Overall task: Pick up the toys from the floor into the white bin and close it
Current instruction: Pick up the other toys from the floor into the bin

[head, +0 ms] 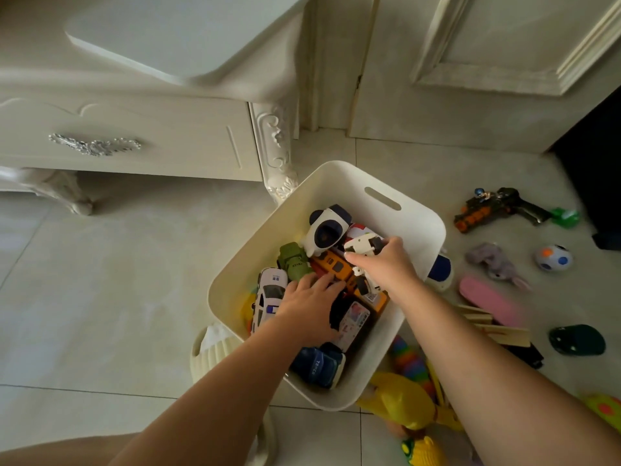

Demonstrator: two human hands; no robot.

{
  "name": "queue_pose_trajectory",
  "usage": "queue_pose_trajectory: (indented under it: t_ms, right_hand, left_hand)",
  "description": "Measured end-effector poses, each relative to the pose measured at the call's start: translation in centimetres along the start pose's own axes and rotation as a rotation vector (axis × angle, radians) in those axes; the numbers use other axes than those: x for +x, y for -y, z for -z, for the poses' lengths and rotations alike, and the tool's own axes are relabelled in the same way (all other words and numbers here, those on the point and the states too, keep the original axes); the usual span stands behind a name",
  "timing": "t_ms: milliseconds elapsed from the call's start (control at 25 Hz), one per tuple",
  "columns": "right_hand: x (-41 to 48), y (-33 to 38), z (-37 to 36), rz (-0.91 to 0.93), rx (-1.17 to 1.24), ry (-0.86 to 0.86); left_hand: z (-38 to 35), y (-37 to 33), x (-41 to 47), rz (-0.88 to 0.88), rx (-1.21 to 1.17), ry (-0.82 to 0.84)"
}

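A white toy car (364, 248) is being lowered into the bin (339, 176) at frame centre by the right hand (386, 264), the left hand (309, 301) spread flat on the toys inside; floor toys at right must be gathered next.

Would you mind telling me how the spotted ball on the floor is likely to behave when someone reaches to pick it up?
The spotted ball looks round and smooth, so it would probably roll away on the tiled floor if nudged. It sits apart from other toys, so nothing would stop it. Its glossy surface may be slippery; cupping it from above seems safer.
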State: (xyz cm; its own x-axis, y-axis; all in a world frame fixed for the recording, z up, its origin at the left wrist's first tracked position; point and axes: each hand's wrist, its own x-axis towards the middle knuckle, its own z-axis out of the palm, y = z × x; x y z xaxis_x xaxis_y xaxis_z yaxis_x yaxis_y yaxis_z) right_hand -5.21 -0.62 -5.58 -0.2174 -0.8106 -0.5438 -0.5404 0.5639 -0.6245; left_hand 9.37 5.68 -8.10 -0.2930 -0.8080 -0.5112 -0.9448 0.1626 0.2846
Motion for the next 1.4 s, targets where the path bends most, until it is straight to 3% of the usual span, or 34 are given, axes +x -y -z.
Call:
queue_pose_trajectory:
  t_ms: [160, 240, 360, 520, 600, 680, 800, 920, 1000, 1120, 1240, 1400]
  right_hand:
    - [2.2, -0.1, -2.5, 0.176, -0.255, 0.158]
    - [2.8, -1.4, -3.4, 0.207, -0.384, 0.135]
    - [3.0, -2.3, -3.8, 0.139, -0.466, 0.078]
    - [1.2, -0.9, -3.3, 0.172, -0.502, 0.257]
    - [0.4, -0.9, -2.1, 0.179, -0.324, 0.197]
    - [-0.7, -0.8, 0.1, 0.184, -0.071, 0.063]
    - [-2.7, -0.9, 5.0, 0.288, 0.288, -0.11]
    - [-4.4, -3.6, 11.4, 0.275, 0.553, -0.256]
    - [-4.7, -7.2, 15.3, 0.157, 0.632, -0.347]
    - [-3.8, -14.3, 19.2, -0.068, 0.739, -0.439]
    - [-2.5, -21.9, 19.8, -0.249, 0.749, -0.481]
    - [-1.2, -28.3, 17.3, -0.495, 0.551, -0.346]
  left_hand:
    - [0.9, 0.1, 0.7, 0.076, 0.036, -0.177]
    - [1.2, 0.8, 0.8, 0.139, 0.033, -0.215]
    - [1.0, 1.5, 0.5, 0.181, -0.009, -0.205]
    - [1.4, 1.2, 0.5, 0.196, -0.026, -0.169]
    - [2.0, 0.5, 0.5, 0.216, -0.1, -0.185]
    - [3.0, -1.0, 0.7, 0.211, -0.237, -0.319]
    - [5.1, -6.0, 1.1, 0.046, -0.383, -0.599]
    - [6.5, -12.6, 1.3, -0.171, -0.437, -0.713]
    - [5.7, -16.9, 2.0, -0.28, -0.48, -0.667]
    - [2.5, -21.8, 3.3, -0.345, -0.547, -0.392]
    - [-1.5, -23.9, 4.8, -0.286, -0.55, -0.086]
    - [-6.2, -24.1, 7.2, -0.087, -0.599, 0.103]
